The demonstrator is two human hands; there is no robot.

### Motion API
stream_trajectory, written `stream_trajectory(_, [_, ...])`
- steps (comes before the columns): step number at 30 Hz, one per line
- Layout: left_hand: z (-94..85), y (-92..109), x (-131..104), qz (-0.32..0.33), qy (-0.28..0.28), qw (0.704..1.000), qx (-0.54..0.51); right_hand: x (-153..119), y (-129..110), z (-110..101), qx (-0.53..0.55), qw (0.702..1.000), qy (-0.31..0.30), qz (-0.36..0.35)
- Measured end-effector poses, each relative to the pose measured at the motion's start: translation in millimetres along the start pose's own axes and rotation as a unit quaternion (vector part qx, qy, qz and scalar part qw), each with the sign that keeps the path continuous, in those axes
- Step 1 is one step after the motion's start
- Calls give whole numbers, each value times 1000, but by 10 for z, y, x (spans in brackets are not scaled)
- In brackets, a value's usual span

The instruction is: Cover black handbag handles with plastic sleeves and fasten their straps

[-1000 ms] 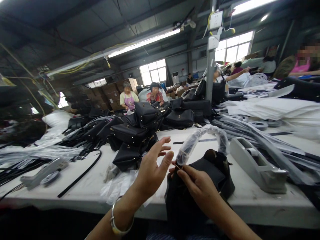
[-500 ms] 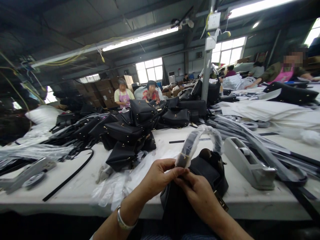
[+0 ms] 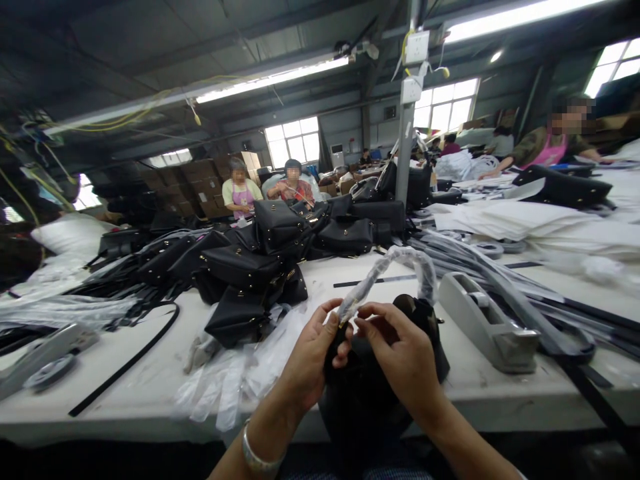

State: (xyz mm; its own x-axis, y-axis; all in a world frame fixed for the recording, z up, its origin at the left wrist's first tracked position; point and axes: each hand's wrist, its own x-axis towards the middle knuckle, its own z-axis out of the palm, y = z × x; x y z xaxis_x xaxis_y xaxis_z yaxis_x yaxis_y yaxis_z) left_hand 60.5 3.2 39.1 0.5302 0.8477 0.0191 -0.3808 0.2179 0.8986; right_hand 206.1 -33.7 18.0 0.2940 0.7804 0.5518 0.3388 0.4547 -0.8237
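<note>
A: What has been changed at the handle?

B: The near end of the arched handle wrapped in clear, crinkled plastic film is now gripped by the left hand. Half a second ago both hands were brought together there; a second ago that end was held by the right one, while the left was raised open beside it.

A: And the right hand?

B: It has been drawn slightly away, with its fingers bent toward the thumb. Whether anything thin is pinched between them cannot be told.

A: Where is the bag placed?

B: The black, smooth, leather-like bag is kept at the near edge of the white-topped table, its handle raised. The grey, wedge-shaped tape dispenser is left untouched to its right.

A: What is meant for the work?

B: The film seems to be gathered narrower beside the left fingers than it was. It is judged that steadying has been passed to the left hand, so that the right is freed for fine handling. Whether anything has been fastened is hidden.
</note>
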Motion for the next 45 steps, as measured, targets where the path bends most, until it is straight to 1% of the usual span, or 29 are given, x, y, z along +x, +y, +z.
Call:
stream_trajectory(2, [12, 7, -5, -13, -5, 1000, -3, 24, 1, 21, -31, 999, 17, -39])
stream_trajectory(5, [27, 25, -15, -16, 1, 1000, -5, 45, 4, 44, -84, 990, 36, -108])
stream_trajectory(8, [37, 26, -24, -15, 2, 1000, -4, 67, -3, 45, -106, 984, 37, -140])
stream_trajectory(11, [43, 16, -27, -5, 8, 1000, -1, 72, -25, 20, -115, 982, 23, -149])
stream_trajectory(16, [39, -22, -23, 24, 46, 999, 16, -22, -19, -27, -143, 974, -21, -174])
stream_trajectory(21, [22, -42, -46, 35, 71, 990, 118, -80, 35, -74, -117, 966, -76, -217])
stream_trajectory(23, [18, -22, -69, 30, 68, 989, 131, -112, 20, -130, -113, 962, -100, -228])
stream_trajectory(26, [16, 21, -104, 27, 66, 991, 116, -212, -22, -278, -137, 951, -115, -251])
stream_trajectory(28, [16, 39, -121, 40, 79, 989, 115, -296, -25, -406, -161, 941, -134, -266])
stream_trajectory(29, [16, 40, -129, 50, 90, 988, 113, -336, -10, -472, -177, 934, -152, -272])
stream_trajectory(31, [11, 28, -147, 68, 110, 986, 101, -409, 52, -594, -218, 917, -189, -276])
stream_trajectory(32, [4, 15, -159, 76, 120, 985, 97, -443, 95, -645, -241, 910, -197, -275])
stream_trajectory(34, [-20, -21, -196, 83, 144, 981, 101, -510, 193, -716, -277, 902, -188, -271])
stream_trajectory(36, [-55, -59, -246, 74, 175, 975, 114, -581, 282, -749, -288, 904, -166, -268])
stream_trajectory(38, [-88, -88, -303, 67, 208, 967, 131, -650, 350, -753, -278, 908, -148, -275])
stream_trajectory(41, [-102, -107, -382, 74, 247, 951, 171, -721, 418, -739, -251, 919, -119, -278])
stream_trajectory(43, [-89, -112, -426, 71, 250, 944, 204, -725, 451, -732, -240, 935, -90, -246])
stream_trajectory(45, [-81, -122, -467, 59, 237, 941, 234, -687, 475, -728, -239, 947, -73, -200])
